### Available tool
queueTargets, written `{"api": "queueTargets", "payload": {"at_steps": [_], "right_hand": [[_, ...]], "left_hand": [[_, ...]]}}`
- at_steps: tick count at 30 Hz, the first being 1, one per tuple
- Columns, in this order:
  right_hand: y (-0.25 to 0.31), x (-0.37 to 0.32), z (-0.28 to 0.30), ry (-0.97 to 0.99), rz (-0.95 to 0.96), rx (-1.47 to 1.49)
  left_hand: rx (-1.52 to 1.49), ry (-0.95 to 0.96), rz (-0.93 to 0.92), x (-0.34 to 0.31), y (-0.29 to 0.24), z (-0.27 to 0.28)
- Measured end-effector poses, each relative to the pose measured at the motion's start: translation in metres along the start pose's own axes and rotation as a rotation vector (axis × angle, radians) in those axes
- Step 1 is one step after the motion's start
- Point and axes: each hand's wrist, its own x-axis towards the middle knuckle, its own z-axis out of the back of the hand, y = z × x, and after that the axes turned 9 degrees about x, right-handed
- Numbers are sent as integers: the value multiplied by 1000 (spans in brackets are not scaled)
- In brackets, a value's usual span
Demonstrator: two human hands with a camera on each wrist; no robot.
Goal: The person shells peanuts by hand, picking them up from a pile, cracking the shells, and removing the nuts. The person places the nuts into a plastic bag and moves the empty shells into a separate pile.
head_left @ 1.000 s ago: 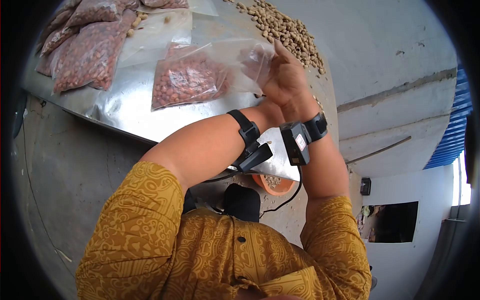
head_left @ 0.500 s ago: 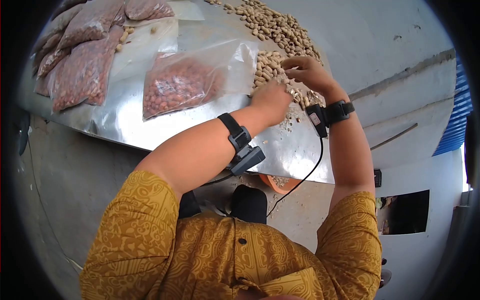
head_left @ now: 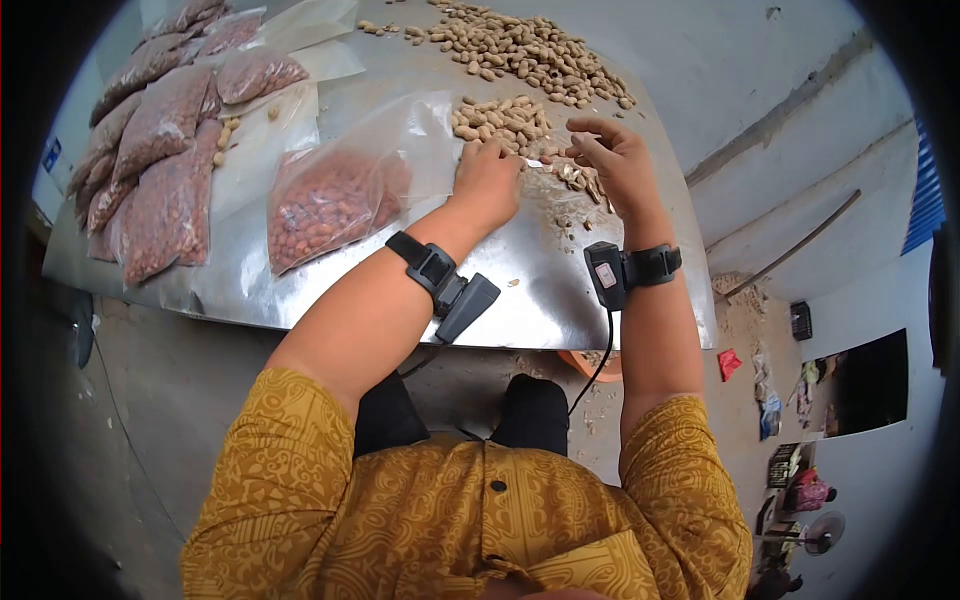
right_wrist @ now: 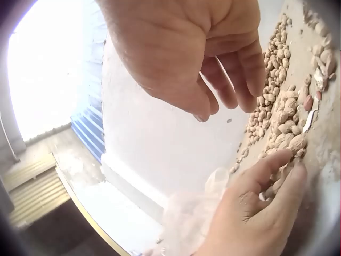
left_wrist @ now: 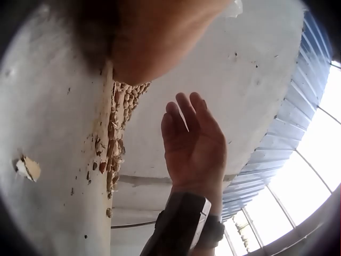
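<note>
On the metal tabletop, my left hand (head_left: pixel 488 185) is at the near edge of a small pile of unshelled peanuts (head_left: pixel 515 122). In the right wrist view its thumb and fingers (right_wrist: pixel 269 165) curl around peanuts at the pile. To its right, my right hand (head_left: pixel 615 165) is raised beside the broken shells (head_left: pixel 580 182), fingers loosely bent. Nothing shows between those fingers in the left wrist view, where the right hand (left_wrist: pixel 194 144) appears palm on. A clear bag of red shelled peanuts (head_left: pixel 325 205) lies left of my left hand, its mouth towards the pile.
Several filled bags (head_left: pixel 165 125) are stacked at the far left, with flat plastic bags (head_left: pixel 290 100) alongside. A larger heap of unshelled peanuts (head_left: pixel 530 50) spreads at the back near the wall. An orange basin (head_left: pixel 585 365) stands on the floor below the table edge.
Both hands have left the bag's mouth. The left hand passed by the shell scraps and moved left to the small pile; the right hand lifted away beside the shells. The view has shifted.
</note>
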Motion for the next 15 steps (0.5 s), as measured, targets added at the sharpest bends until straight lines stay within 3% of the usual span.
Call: {"api": "queueTargets", "payload": {"at_steps": [5, 8, 12, 15], "right_hand": [[-20, -4, 12, -145, 49, 56], [-35, -1, 17, -199, 3, -107], [-60, 2, 26, -89, -90, -235], [-63, 0, 34, -229, 36, -379]], "left_hand": [[-178, 20, -59, 4, -3, 1], [-209, 49, -50, 6, -5, 3], [-165, 39, -61, 9, -8, 9], [-119, 32, -57, 10, -11, 14]]}}
